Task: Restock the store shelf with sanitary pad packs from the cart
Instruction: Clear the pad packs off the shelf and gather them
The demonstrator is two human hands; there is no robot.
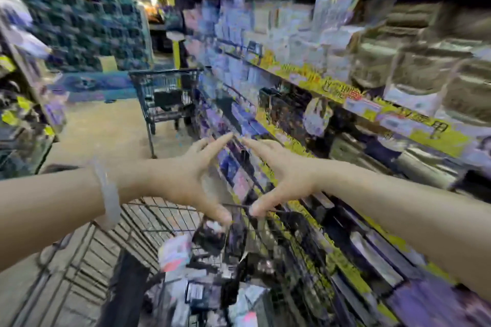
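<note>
Both the left hand (186,175) and the right hand (281,175) are hovering open and empty, fingers spread, while the packs (212,287) are lying straight below them in the cart (138,223), the shelf (345,103) standing just to the right

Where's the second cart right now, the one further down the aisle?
In the head view, the second cart stands mid-aisle, left of the shelf, beyond both hands and the near cart.
</note>
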